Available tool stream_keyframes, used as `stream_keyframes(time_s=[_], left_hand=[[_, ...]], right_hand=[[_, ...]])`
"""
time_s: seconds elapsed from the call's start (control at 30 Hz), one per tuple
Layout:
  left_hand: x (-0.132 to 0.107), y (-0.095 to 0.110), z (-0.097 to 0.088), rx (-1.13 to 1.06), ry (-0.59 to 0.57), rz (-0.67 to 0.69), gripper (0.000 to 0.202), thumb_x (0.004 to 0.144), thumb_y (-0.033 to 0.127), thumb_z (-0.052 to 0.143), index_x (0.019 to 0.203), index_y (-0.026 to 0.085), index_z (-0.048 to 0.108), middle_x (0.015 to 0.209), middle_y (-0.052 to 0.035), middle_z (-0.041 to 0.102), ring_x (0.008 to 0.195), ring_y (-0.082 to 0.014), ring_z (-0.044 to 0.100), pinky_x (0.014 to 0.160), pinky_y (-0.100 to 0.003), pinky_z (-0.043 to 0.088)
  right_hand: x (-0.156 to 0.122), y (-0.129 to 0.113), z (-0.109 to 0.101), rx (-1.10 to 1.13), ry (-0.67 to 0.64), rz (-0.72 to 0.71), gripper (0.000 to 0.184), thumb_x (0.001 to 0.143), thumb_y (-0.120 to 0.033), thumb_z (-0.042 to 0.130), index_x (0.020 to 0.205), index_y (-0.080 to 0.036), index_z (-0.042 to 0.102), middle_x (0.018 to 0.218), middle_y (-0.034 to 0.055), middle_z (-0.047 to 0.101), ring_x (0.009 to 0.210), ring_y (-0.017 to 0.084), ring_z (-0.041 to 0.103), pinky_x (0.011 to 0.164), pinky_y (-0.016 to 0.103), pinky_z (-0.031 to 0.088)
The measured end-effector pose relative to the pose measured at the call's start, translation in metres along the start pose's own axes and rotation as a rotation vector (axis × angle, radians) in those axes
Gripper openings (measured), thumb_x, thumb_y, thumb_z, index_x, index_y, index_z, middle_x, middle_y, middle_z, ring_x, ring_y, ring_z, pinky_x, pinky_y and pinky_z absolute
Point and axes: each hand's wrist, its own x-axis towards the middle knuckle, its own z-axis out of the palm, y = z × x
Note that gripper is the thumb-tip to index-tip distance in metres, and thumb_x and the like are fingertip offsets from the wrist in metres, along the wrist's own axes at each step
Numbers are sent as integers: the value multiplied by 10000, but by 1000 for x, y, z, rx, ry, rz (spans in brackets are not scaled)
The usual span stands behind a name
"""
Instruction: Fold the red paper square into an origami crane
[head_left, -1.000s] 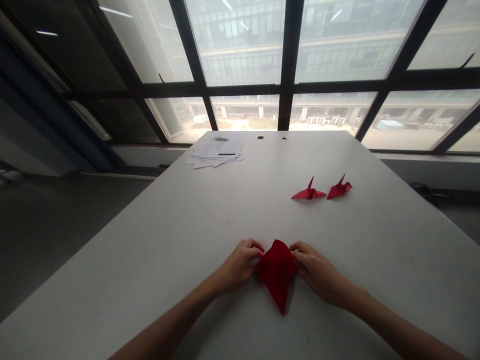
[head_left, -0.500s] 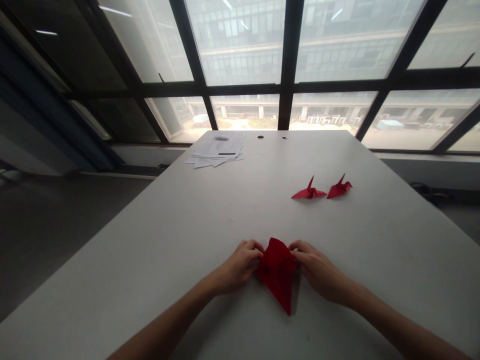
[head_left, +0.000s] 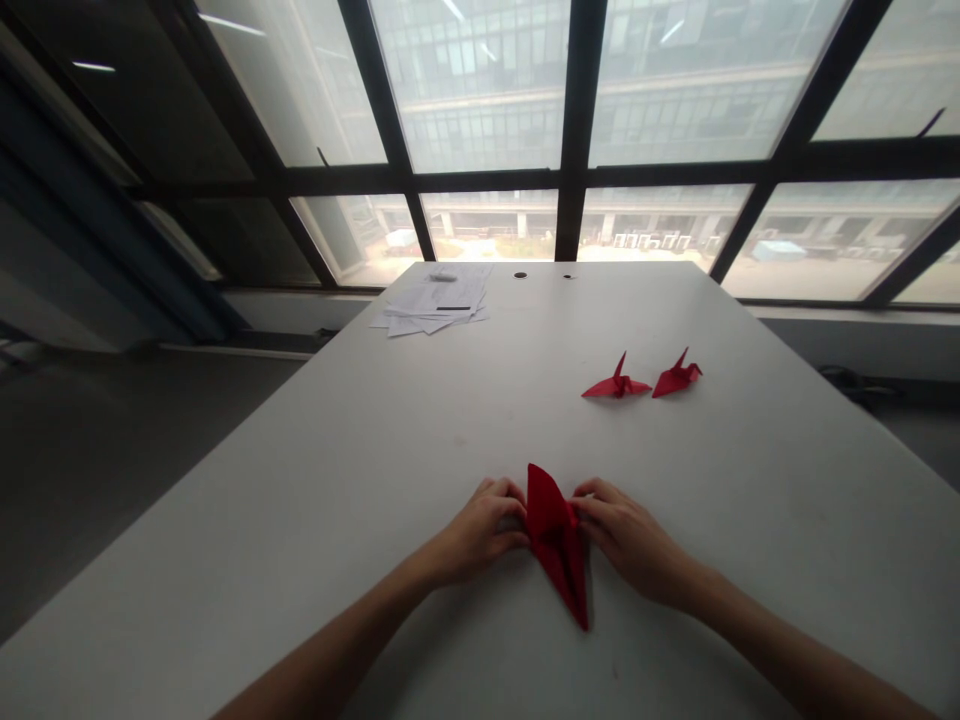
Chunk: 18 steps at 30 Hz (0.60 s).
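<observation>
A partly folded sheet of red origami paper (head_left: 553, 535) lies on the white table between my hands. Its shape is a long, narrow diamond, with a raised flap at the top and a sharp point toward me. My left hand (head_left: 491, 528) pinches its left edge, fingers curled. On the other side, my right hand (head_left: 619, 530) grips the right edge near the middle; the fingertips are partly hidden by the paper.
Two finished red paper cranes, a left one (head_left: 618, 385) and a right one (head_left: 676, 378), sit further back on the white table (head_left: 360, 480). A stack of papers (head_left: 427, 300) lies at the far left. Large windows (head_left: 480, 90) stand behind the table.
The red paper has become narrower as its sides were brought inward, and its top flap stands taller. My right hand has shifted slightly left.
</observation>
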Motion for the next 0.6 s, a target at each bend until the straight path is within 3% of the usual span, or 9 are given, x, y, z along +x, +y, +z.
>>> stream_keyframes(time_s=[0.23, 0.37, 0.47, 0.6], left_hand=[[3, 5, 0, 17, 17, -33, 95, 844, 188, 708, 881, 246, 774, 1053, -35, 651, 1062, -218, 560, 989, -324, 418], [4, 6, 3, 15, 54, -32, 118, 867, 212, 673, 859, 245, 786, 1030, -40, 667, 1024, -216, 578, 961, -316, 433], [6, 3, 5, 20, 91, -39, 118, 860, 221, 676, 824, 235, 787, 1029, -39, 677, 1010, -218, 579, 943, -323, 434], [7, 1, 6, 11, 78, -62, 145, 851, 245, 681, 752, 220, 784, 1032, -44, 687, 1012, -225, 582, 929, -328, 435]], right_hand=[[0, 2, 7, 4, 94, 39, 296, 908, -162, 541, 1187, -240, 604, 1124, 63, 600, 947, 190, 610, 856, 322, 492], [-6, -4, 12, -55, 240, 68, 85, 914, -177, 548, 977, -208, 596, 979, 51, 592, 805, 174, 578, 750, 314, 487], [-15, -16, 18, -159, 233, -108, 96, 940, -195, 537, 883, -211, 613, 925, 54, 585, 852, 189, 561, 764, 317, 472], [-21, -29, 28, -352, 58, -322, 232, 915, -146, 571, 1120, -231, 638, 967, 62, 603, 872, 206, 566, 763, 328, 481]])
